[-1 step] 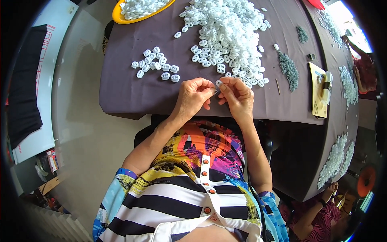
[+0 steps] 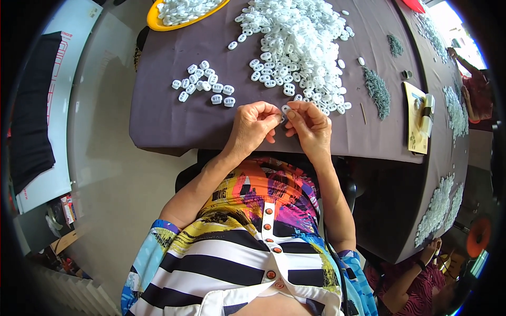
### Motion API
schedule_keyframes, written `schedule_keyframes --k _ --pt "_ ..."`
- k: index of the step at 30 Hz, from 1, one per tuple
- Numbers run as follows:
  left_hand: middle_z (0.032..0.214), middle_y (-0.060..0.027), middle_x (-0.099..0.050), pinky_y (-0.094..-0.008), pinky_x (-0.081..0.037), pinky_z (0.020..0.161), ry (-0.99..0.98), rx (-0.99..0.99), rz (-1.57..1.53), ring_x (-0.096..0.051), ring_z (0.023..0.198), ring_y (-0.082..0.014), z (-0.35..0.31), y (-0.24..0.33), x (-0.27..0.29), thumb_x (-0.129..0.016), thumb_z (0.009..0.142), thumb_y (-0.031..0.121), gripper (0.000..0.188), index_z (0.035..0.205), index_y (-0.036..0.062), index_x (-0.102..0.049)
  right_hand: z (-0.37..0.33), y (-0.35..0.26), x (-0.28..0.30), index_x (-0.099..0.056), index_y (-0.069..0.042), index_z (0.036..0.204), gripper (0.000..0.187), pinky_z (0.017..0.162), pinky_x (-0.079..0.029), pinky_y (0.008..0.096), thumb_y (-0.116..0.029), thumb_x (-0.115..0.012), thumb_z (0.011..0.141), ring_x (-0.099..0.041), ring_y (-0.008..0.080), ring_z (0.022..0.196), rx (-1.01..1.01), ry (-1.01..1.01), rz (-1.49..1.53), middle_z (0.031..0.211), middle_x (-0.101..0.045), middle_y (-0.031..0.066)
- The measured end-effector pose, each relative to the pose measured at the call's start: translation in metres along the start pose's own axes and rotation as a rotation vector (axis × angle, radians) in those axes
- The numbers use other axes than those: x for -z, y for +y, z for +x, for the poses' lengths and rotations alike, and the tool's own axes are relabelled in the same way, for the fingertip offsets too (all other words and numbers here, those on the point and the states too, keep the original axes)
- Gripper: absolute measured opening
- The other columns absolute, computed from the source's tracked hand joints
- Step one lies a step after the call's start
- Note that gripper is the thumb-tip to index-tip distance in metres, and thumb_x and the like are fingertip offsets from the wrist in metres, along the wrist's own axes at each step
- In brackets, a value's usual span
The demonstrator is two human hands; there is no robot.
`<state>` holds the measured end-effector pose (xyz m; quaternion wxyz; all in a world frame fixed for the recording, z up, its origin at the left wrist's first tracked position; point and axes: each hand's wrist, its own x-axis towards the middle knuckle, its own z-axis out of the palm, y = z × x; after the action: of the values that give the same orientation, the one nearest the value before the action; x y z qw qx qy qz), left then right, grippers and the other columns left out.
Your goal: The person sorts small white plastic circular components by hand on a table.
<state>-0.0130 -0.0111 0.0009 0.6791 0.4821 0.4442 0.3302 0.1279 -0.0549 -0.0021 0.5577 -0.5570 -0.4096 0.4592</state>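
My left hand (image 2: 252, 125) and my right hand (image 2: 311, 126) meet at the table's near edge, fingertips close together. Between the thumb and finger of my right hand is a white oval two-hole plastic piece (image 2: 286, 109), which looks like part of a cord lock. My left fingers are pinched beside it; a small pale bit (image 2: 282, 119) shows between the hands, mostly hidden. Just beyond spreads a large heap of the same white pieces (image 2: 300, 47). To the left lies a small group of thicker white cord locks (image 2: 203, 79), some standing on edge.
A yellow basin (image 2: 154, 21) of white pieces sits far left on the dark tablecloth (image 2: 163, 116). Rightward are small grey-green springs (image 2: 377, 92), a thin stick (image 2: 363, 113) and a yellow card with a clear tube (image 2: 416, 126). Other people work at the right-hand table.
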Motion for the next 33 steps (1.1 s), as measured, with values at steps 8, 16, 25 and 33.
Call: schedule_keyframes --k 8,16,25,33 --pt "0.07 -0.0026 -0.06 -0.0215 -0.049 0.044 -0.013 -0.016 -0.025 -0.054 0.052 -0.0058 0.001 -0.006 0.002 -0.06 0.082 0.007 0.011 0.088 -0.002 -0.062 0.0 -0.001 0.002 -0.061 0.001 0.097 0.014 0.05 -0.05 0.0194 -0.002 -0.059 0.084 -0.055 0.005 0.061 -0.016 -0.021 -0.056 0.073 -0.06 0.0015" --pt "0.073 -0.003 -0.062 -0.0216 -0.05 0.045 -0.044 0.012 -0.027 -0.055 0.054 -0.0061 0.004 -0.008 0.004 -0.063 0.082 0.008 0.012 0.091 -0.001 -0.062 0.001 -0.001 0.001 -0.061 0.001 0.096 0.012 0.05 -0.049 0.0188 -0.003 -0.059 0.085 -0.054 0.0044 0.061 0.003 -0.035 -0.068 0.072 -0.06 0.0007" --pt "0.075 -0.0064 -0.064 -0.022 -0.05 0.047 -0.005 0.072 -0.144 -0.058 0.055 -0.0088 0.005 -0.003 0.005 -0.065 0.081 0.009 0.013 0.089 -0.0012 -0.062 -0.001 0.003 0.0 -0.058 -0.001 0.101 0.017 0.052 -0.048 0.0177 -0.001 -0.059 0.084 -0.053 0.0043 0.063 0.07 -0.092 -0.149 0.077 -0.059 0.0004" --pt "0.076 -0.0074 -0.064 -0.024 -0.054 0.052 -0.024 0.153 -0.221 -0.063 0.061 -0.0126 0.007 0.002 0.001 -0.064 0.082 0.011 0.015 0.089 -0.0015 -0.061 0.003 0.002 -0.001 -0.056 -0.001 0.105 0.029 0.053 -0.048 0.0177 0.008 -0.06 0.077 -0.054 0.0073 0.066 0.311 -0.066 -0.364 0.08 -0.055 0.0013"
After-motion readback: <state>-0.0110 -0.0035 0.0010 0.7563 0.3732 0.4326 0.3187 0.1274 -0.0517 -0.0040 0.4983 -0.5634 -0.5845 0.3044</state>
